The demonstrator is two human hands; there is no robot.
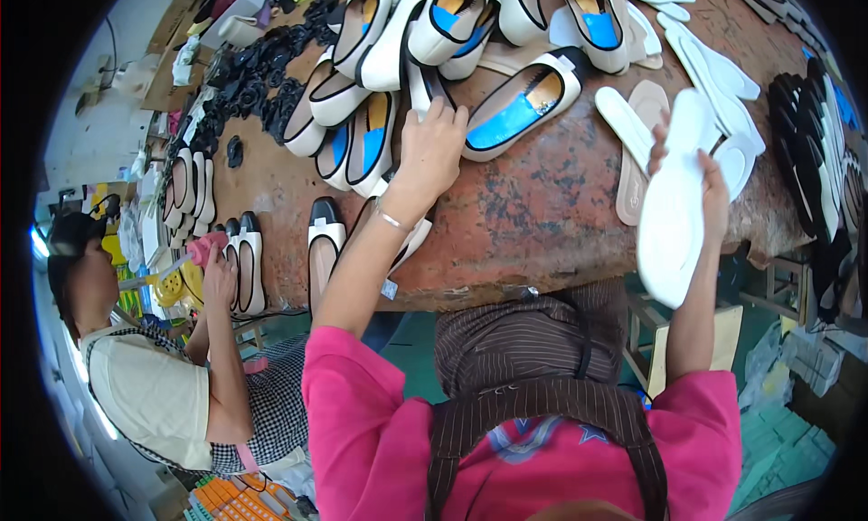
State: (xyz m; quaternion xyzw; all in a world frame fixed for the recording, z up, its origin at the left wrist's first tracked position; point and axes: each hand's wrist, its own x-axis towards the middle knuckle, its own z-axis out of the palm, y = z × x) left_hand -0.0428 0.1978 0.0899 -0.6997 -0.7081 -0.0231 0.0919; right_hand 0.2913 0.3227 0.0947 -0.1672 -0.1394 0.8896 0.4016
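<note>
Above the right front of the table, the right grip is wrapped around a white insole. Left of the table's middle, the left grip meets a white shoe; fingers hide whether it grasps. Black-trimmed shoes heap toward the table's far side.

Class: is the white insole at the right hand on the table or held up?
Held up: the right hand holds the white insole, its lower end beyond the table's edge.
</note>
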